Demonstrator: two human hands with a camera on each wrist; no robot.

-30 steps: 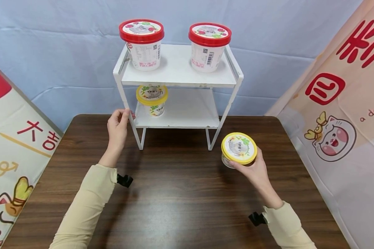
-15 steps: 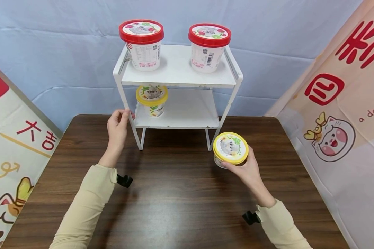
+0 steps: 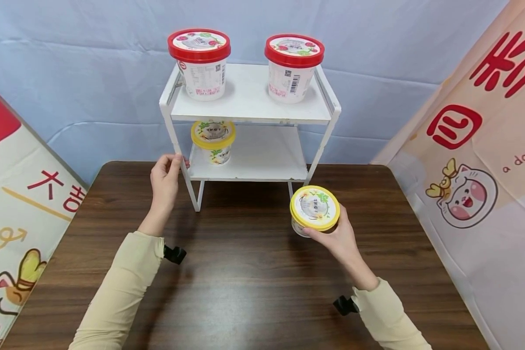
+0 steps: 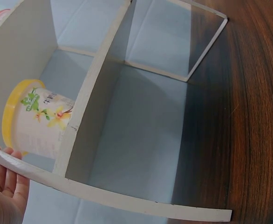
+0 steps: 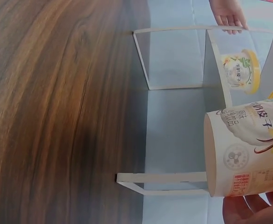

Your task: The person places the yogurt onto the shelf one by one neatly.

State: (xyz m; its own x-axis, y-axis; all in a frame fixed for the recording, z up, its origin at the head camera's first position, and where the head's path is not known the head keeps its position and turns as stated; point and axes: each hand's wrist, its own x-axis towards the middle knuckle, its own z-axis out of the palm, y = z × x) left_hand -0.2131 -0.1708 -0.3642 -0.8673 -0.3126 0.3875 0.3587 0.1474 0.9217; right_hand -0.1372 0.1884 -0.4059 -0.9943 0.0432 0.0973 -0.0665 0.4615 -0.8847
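My right hand holds an ice cream tub with a yellow lid in front of the shelf's right leg, thumb and fingers round its sides. In the right wrist view this tub's printed side covers part of the shelf. My left hand grips the left front leg of the white two-tier shelf; the left wrist view shows its fingers behind the white upright. Another yellow-lidded tub stands on the left of the lower tier, near that hand.
Two larger red-lidded tubs, a left one and a right one, stand on the upper tier. Below is a dark wood table. A blue cloth hangs behind, and printed cloths flank the table.
My right hand has carried its yellow-lidded tub leftward, from right of the shelf's right leg to in front of it. My left hand has stayed on the left leg.
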